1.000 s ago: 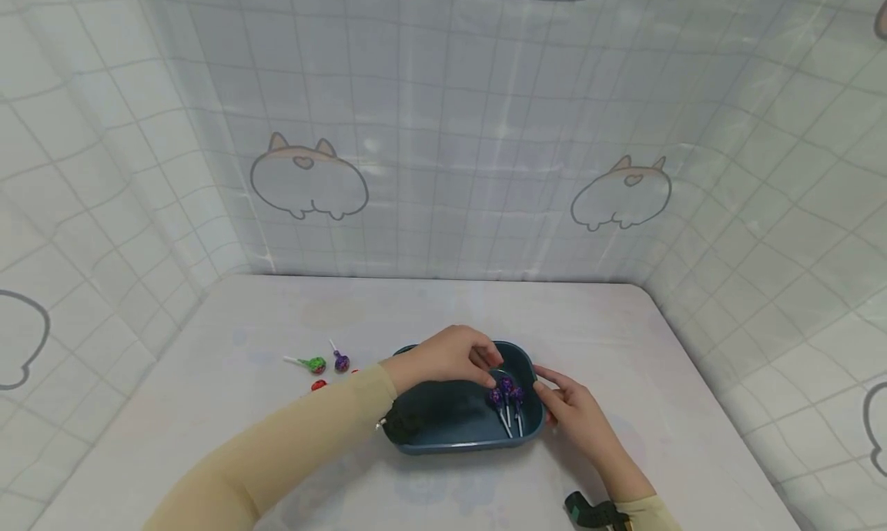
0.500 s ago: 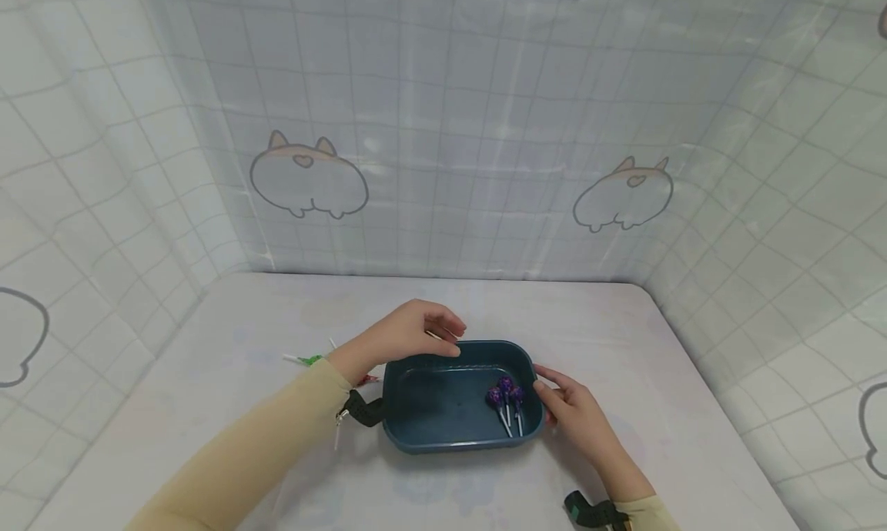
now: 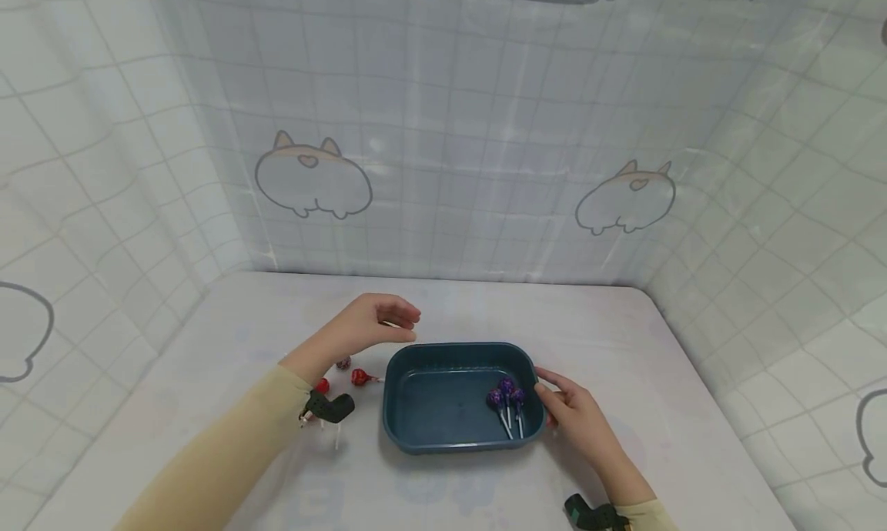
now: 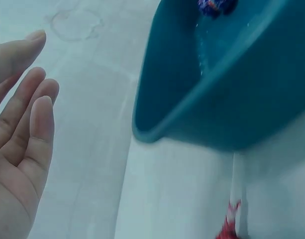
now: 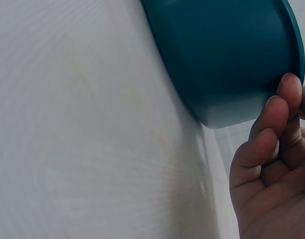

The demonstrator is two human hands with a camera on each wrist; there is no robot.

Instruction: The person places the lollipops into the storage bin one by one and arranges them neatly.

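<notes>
A person's right hand (image 3: pixel 575 415) holds the right end of a blue tray (image 3: pixel 436 408), thumb at the rim and bent fingertips against the outer wall, as the left hand (image 3: pixel 367 322) hangs over the table (image 3: pixel 443 496) by the tray's far left corner. The left fingers curve loosely, thumb parted from them, with nothing in their hold; the left wrist view shows a gap between hand and tray.

Inside, three purple lollipops (image 3: pixel 507 385) lie bunched toward the right, white sticks pointing to the near side, just across the wall from the right hand and well apart from the left. Outside, a red lollipop (image 3: pixel 359 377) lies left of the tray, its stick toward the wall, nearer than the left hand. Farther left, a second red lollipop (image 3: pixel 323 385) and a dark lollipop (image 3: pixel 343 363), both partly hidden, sit beside the left wrist. A gridded curtain (image 3: pixel 450 131) printed with cartoon animals hangs at the far side.
</notes>
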